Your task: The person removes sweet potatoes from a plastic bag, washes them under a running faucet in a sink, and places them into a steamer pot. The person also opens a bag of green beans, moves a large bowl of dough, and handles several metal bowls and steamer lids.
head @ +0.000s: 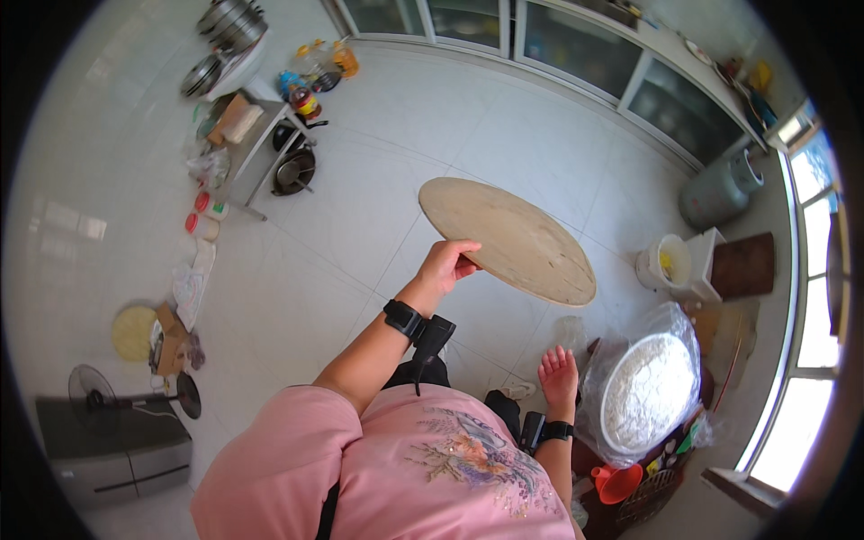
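Observation:
My left hand (448,264) grips the near edge of a thin round wooden board (509,236), thumb on top and fingers curled underneath. The board hangs tilted in the air above the tiled floor, its pale brown face showing some dark marks. My right hand (559,378) is empty, palm turned up, fingers stretched out. Just right of it stands a large round basin (611,405) with a silvery shiny surface inside and clear plastic around it. Each wrist wears a black strap with a device.
Beside the basin are a red funnel (617,483) and a white bucket (663,263). A gas cylinder (719,189) stands at the far right. To the left are a metal rack (260,145), bottles (307,101), a pan (294,171) and a fan (92,391). Glass-fronted cabinets (580,50) line the back.

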`<action>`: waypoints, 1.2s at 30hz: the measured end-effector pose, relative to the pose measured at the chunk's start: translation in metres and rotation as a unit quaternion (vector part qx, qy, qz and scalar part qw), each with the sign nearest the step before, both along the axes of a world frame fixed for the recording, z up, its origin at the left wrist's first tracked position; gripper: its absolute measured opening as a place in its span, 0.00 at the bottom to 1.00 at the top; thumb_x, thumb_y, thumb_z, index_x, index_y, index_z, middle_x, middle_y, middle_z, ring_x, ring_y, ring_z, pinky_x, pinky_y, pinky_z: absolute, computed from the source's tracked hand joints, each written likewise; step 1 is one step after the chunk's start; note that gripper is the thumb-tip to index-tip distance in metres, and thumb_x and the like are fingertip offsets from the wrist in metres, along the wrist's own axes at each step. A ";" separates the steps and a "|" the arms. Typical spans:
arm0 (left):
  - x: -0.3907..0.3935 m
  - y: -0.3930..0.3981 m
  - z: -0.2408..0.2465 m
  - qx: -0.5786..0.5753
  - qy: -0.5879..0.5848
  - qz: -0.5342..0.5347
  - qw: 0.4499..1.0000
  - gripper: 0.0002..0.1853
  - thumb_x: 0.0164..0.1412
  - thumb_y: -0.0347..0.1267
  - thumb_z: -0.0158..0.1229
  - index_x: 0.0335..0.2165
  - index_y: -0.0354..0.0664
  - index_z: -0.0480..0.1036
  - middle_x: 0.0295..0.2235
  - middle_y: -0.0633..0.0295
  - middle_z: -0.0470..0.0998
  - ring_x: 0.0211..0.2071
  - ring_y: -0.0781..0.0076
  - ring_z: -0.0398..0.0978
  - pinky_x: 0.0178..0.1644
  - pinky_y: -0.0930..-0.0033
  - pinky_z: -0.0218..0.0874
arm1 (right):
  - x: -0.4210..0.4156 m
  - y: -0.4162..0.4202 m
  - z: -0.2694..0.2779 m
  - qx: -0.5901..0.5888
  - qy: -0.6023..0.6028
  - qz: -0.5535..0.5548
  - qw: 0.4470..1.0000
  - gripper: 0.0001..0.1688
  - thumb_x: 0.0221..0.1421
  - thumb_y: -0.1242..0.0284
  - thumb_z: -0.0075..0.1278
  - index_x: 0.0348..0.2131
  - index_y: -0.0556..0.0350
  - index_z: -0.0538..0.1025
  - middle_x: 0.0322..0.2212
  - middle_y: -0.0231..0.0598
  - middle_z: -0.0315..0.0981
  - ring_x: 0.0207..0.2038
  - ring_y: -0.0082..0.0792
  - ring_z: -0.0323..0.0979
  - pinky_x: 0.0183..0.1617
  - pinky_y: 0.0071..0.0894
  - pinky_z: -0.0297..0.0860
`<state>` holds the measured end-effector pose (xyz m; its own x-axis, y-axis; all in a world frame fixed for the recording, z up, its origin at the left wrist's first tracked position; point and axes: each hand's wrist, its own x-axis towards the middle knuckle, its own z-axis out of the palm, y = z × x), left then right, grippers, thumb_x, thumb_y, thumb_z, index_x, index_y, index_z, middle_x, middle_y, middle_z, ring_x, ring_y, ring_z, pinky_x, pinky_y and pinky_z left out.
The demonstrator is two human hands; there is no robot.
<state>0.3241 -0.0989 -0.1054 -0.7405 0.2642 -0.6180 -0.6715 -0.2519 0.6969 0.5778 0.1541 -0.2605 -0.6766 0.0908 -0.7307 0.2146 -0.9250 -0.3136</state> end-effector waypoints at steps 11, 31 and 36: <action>-0.032 -0.276 0.021 -0.039 0.053 0.172 0.983 0.14 0.49 0.34 0.57 0.34 0.37 0.72 0.30 0.61 0.75 0.30 0.74 0.72 0.35 0.73 0.64 | -0.279 -0.270 0.098 -0.074 0.156 0.238 0.956 0.20 0.56 0.67 0.44 0.47 0.54 0.67 0.43 0.38 0.70 0.44 0.37 0.71 0.39 0.37 0.74; -0.082 -0.622 0.001 -0.108 -0.060 0.555 0.823 0.16 0.48 0.33 0.58 0.33 0.31 0.69 0.28 0.55 0.75 0.27 0.69 0.75 0.33 0.74 0.69 | -0.508 -0.683 0.022 -0.114 -0.039 0.588 0.800 0.15 0.52 0.68 0.49 0.41 0.51 0.70 0.33 0.33 0.75 0.31 0.32 0.74 0.31 0.30 0.74; -0.087 -0.723 -0.013 -0.126 -0.048 0.613 0.778 0.17 0.47 0.32 0.58 0.33 0.28 0.69 0.27 0.53 0.75 0.26 0.68 0.75 0.33 0.73 0.69 | -0.544 -0.798 -0.009 -0.052 -0.061 0.647 0.758 0.17 0.54 0.67 0.46 0.43 0.52 0.69 0.36 0.35 0.72 0.35 0.34 0.72 0.36 0.33 0.72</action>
